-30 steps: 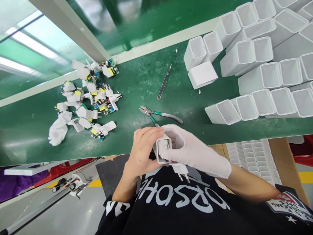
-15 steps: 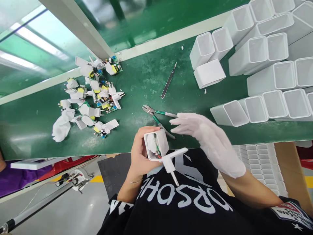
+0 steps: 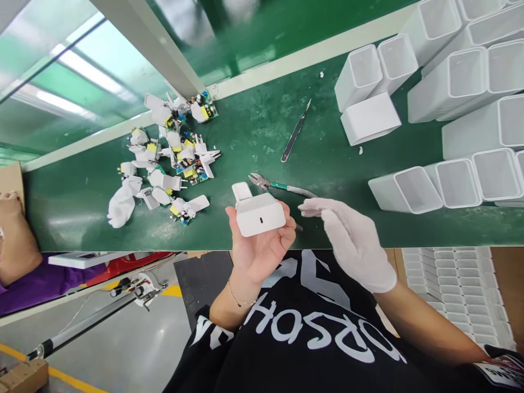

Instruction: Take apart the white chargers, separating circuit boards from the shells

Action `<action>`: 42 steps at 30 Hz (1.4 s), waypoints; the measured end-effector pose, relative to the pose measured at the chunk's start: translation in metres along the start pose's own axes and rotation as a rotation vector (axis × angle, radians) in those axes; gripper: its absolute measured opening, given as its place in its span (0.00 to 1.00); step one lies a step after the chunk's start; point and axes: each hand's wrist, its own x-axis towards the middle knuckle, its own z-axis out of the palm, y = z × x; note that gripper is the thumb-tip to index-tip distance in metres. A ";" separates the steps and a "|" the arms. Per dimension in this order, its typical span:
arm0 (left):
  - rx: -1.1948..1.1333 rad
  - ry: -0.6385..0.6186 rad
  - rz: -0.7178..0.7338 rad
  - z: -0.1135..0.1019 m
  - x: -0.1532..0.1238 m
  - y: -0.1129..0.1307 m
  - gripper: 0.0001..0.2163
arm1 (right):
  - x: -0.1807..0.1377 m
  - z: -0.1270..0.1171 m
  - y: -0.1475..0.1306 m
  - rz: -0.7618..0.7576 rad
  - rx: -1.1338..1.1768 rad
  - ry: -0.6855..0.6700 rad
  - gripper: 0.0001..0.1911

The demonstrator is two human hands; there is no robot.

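Observation:
My bare left hand [image 3: 256, 255] grips a white plastic charger housing [image 3: 266, 210], its closed end facing up with a small dark port slot in it. At the far side of the housing a flat white plug piece [image 3: 241, 191] sticks out. My right hand [image 3: 355, 243], in a white glove, hovers just to the right with fingers stretched and nothing in it. Green-handled cutting pliers [image 3: 282, 187] lie behind my hands, their handles partly hidden. Farther back rest dark tweezers [image 3: 295, 134].
Charger circuit boards with white plugs [image 3: 190, 158] are heaped on the left of the green bench [image 3: 245, 125], beside a crumpled white glove [image 3: 121, 204]. Several open white housings [image 3: 417, 191] stand at the right. Another person's arm [image 3: 16, 240] shows at the left edge.
The housing has turned over in my left hand: its open end with wires showed before, now its closed end with the slot. My right hand's fingers have drawn closer together.

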 end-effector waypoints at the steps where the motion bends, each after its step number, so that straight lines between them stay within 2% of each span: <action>1: -0.009 -0.002 -0.004 0.000 0.000 0.000 0.38 | 0.000 0.001 0.001 -0.012 -0.021 -0.005 0.14; 6: -0.076 -0.036 -0.021 -0.001 0.000 -0.003 0.36 | -0.001 0.006 0.003 -0.065 -0.095 -0.007 0.13; 8: -0.081 -0.034 0.017 -0.003 -0.001 -0.006 0.35 | 0.000 0.008 0.004 -0.100 -0.162 0.021 0.12; 10: -0.031 -0.007 0.126 -0.010 -0.003 -0.010 0.34 | 0.001 0.009 0.005 -0.181 -0.310 0.094 0.10; 12: 0.074 -0.001 0.316 -0.021 -0.005 -0.012 0.33 | 0.005 0.011 0.006 -0.268 -0.517 0.149 0.08; 15: 0.417 0.027 0.767 -0.045 -0.007 -0.008 0.30 | 0.013 0.017 0.004 -0.296 -0.788 0.072 0.10; 17: 0.813 0.119 1.050 -0.062 -0.007 0.000 0.29 | 0.018 0.025 0.002 -0.251 -0.919 -0.014 0.16; 18: 1.028 0.160 1.145 -0.069 -0.007 0.005 0.30 | 0.021 0.029 0.000 -0.223 -0.971 -0.043 0.18; 21: 1.491 0.179 1.286 -0.087 -0.006 0.019 0.32 | 0.029 0.041 -0.006 -0.133 -1.086 -0.097 0.11; 24: 1.671 0.127 1.358 -0.095 -0.004 0.029 0.35 | 0.036 0.043 -0.012 -0.089 -1.127 -0.146 0.08; 27: 1.683 0.075 1.351 -0.096 -0.003 0.032 0.35 | 0.043 0.028 -0.017 -0.080 -0.994 -0.204 0.12; 29: 1.581 0.073 1.334 -0.094 -0.004 0.031 0.34 | 0.044 0.011 -0.022 -0.063 -0.755 -0.266 0.15; 31: 1.437 0.086 1.327 -0.091 -0.004 0.027 0.32 | 0.043 -0.005 -0.029 0.022 -0.491 -0.333 0.18; 33: 1.321 0.093 1.323 -0.087 -0.004 0.023 0.31 | 0.039 -0.018 -0.037 0.174 -0.316 -0.395 0.20; 36: 1.259 0.108 1.298 -0.083 -0.003 0.017 0.28 | 0.031 -0.029 -0.046 0.340 -0.168 -0.475 0.21; 42: 1.149 0.114 1.240 -0.076 -0.003 0.008 0.31 | 0.022 -0.040 -0.054 0.370 0.033 -0.637 0.23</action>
